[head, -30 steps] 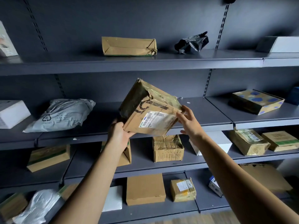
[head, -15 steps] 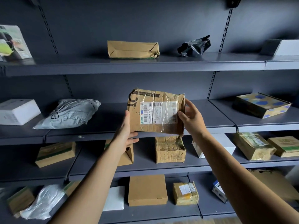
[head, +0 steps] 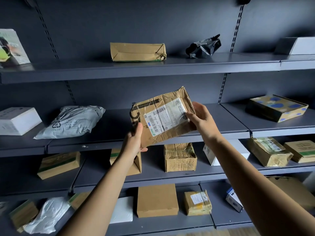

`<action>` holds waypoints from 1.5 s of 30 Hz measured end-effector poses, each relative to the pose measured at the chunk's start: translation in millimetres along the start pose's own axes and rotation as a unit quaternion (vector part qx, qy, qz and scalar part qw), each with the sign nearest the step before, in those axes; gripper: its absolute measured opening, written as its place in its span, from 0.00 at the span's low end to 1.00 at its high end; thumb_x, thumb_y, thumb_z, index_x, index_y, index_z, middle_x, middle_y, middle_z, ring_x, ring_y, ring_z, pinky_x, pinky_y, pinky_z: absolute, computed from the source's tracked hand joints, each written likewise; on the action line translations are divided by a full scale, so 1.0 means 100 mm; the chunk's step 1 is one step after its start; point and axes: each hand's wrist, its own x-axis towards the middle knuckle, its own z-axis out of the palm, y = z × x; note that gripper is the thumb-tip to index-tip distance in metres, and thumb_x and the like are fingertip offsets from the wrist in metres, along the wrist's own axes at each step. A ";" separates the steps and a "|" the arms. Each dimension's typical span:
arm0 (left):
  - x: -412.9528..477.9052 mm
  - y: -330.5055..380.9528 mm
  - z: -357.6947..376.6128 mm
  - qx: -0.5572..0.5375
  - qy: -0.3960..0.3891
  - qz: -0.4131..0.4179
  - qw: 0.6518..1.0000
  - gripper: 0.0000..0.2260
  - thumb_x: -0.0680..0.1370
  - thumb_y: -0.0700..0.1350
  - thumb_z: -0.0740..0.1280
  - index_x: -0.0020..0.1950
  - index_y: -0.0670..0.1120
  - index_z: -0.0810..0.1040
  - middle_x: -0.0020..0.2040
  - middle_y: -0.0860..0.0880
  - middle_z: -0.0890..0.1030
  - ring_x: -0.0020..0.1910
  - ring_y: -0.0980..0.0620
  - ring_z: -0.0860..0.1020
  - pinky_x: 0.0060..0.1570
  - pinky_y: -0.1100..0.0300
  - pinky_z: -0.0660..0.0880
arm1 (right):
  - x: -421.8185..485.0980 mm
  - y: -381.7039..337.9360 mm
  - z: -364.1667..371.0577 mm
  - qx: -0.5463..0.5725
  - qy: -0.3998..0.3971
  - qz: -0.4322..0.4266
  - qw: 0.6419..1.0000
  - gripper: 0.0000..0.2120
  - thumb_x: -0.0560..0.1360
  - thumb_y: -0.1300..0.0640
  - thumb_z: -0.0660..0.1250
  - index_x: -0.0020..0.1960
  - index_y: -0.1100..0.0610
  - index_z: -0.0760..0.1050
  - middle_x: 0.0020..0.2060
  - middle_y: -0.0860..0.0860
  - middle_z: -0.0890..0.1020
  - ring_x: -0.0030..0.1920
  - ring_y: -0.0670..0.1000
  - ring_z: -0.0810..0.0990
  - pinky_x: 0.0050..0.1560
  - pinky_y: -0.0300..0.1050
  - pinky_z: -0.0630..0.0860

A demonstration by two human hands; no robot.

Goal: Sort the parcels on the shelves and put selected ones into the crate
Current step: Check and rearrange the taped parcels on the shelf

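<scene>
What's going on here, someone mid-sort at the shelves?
A person holds a crumpled cardboard parcel in both hands in front of the shelves, tilted, with its shipping label facing the camera. The left hand grips the lower left corner; the right hand grips the right edge. Other parcels, among them a grey poly mailer and a blue-dotted box, lie on the shelves. No crate is in view.

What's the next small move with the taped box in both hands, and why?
Probably level it and read the shipping label before choosing where it goes. The brown box is held tilted in front of the shelves, label facing the camera; the left hand grips its lower corner, the right hand its right edge.
</scene>
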 end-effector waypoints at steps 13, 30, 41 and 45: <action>0.00 -0.15 0.11 -0.036 0.036 0.045 0.998 0.15 0.81 0.60 0.57 0.58 0.50 0.69 0.58 0.45 0.76 0.56 0.43 0.77 0.56 0.42 0.77 | -0.05 0.14 -0.02 -0.012 -0.048 0.024 0.998 0.34 0.68 0.40 0.74 0.70 0.50 0.69 0.56 0.46 0.81 0.49 0.37 0.80 0.46 0.34 0.72; 0.30 0.23 -0.11 0.085 0.061 0.170 0.980 0.13 0.80 0.52 0.60 0.41 0.46 0.74 0.40 0.47 0.78 0.40 0.47 0.75 0.42 0.55 0.68 | -0.15 0.29 -0.03 -0.027 -0.047 0.077 0.996 0.34 0.70 0.35 0.67 0.70 0.48 0.60 0.61 0.52 0.78 0.58 0.51 0.78 0.55 0.53 0.77; 0.37 0.50 -0.12 0.383 0.075 0.314 0.865 0.14 0.79 0.53 0.58 0.44 0.46 0.76 0.43 0.44 0.81 0.44 0.40 0.77 0.46 0.50 0.75 | -0.26 0.30 0.13 -0.042 -0.198 0.076 0.976 0.31 0.66 0.45 0.78 0.66 0.43 0.69 0.63 0.51 0.79 0.61 0.57 0.79 0.59 0.63 0.77; 0.37 0.55 -0.11 0.416 0.051 0.340 0.842 0.13 0.80 0.55 0.57 0.44 0.49 0.76 0.44 0.46 0.81 0.48 0.43 0.76 0.42 0.55 0.69 | -0.30 0.31 0.16 -0.037 -0.236 0.084 0.967 0.24 0.72 0.53 0.73 0.65 0.43 0.70 0.57 0.50 0.82 0.55 0.55 0.83 0.57 0.63 0.78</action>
